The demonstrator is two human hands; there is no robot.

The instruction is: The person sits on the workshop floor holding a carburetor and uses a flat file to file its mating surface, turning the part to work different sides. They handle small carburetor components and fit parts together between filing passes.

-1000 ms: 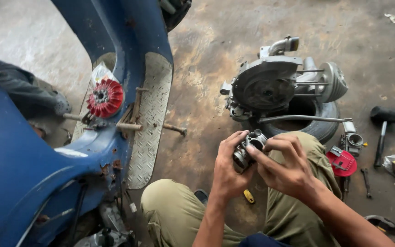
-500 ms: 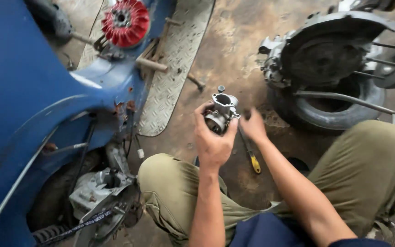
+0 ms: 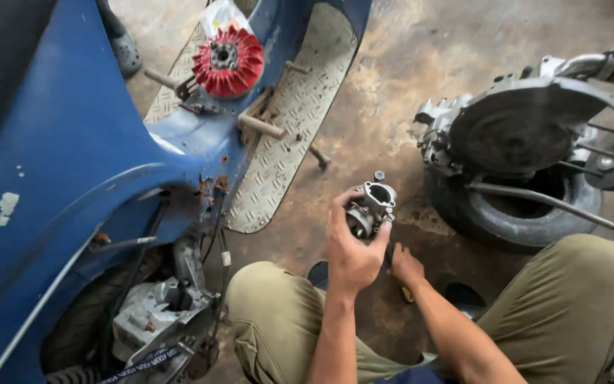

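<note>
My left hand (image 3: 349, 249) is shut on a small grey metal carburettor (image 3: 371, 208) and holds it up over the stained concrete floor between my knees. My right hand (image 3: 405, 264) is lower, down at the floor just behind and right of the left hand. Its fingers are hidden by the left hand. A yellow screwdriver handle (image 3: 407, 294) pokes out from under the right wrist. I cannot tell whether the right hand grips it.
A blue scooter body (image 3: 72, 163) with a ribbed metal footboard (image 3: 286, 135) fills the left side, and a red finned flywheel (image 3: 227, 60) rests on it. A removed engine (image 3: 527, 128) sits on a tyre (image 3: 492, 220) at the right. My khaki-clad knees frame the bottom.
My right hand has left the carburettor and dropped to the floor by the yellow screwdriver. The left hand still holds the carburettor. The view has shifted slightly.
</note>
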